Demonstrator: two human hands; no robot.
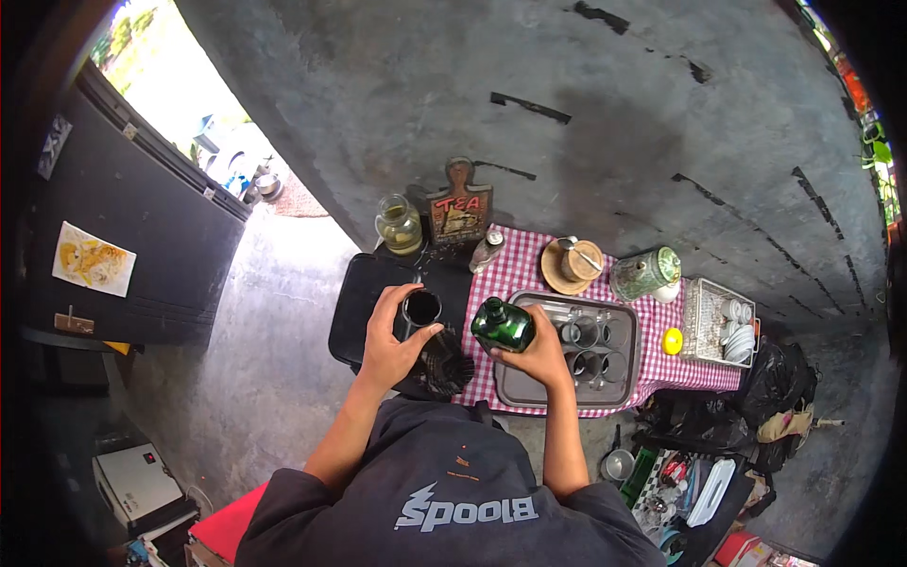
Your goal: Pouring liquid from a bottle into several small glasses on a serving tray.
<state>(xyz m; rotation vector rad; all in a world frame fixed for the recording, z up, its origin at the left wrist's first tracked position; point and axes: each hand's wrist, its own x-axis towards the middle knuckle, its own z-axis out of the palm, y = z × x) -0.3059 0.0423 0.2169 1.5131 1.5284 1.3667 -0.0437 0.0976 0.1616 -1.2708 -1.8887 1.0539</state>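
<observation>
My left hand (394, 333) grips a drinking glass (421, 309) that looks dark inside, held above the black surface. In my right hand (533, 354) is a green glass bottle (502, 324), its open neck tipped a little away from me. Glass and bottle are apart. Just right of the bottle, a grey metal tray (567, 398) lies on a red-and-white checked cloth (482, 368). Several clear glass cups (581, 332) stand on that tray. A dark checked cloth (443, 365) hangs below my left hand.
Along the wall stand a glass jar (400, 225), a wooden tea sign (460, 205), a small shaker (487, 251), a wooden cup on a saucer (577, 266) and a green patterned canister (645, 275). Farther right are a yellow lid (672, 341) and a dish basket (708, 319).
</observation>
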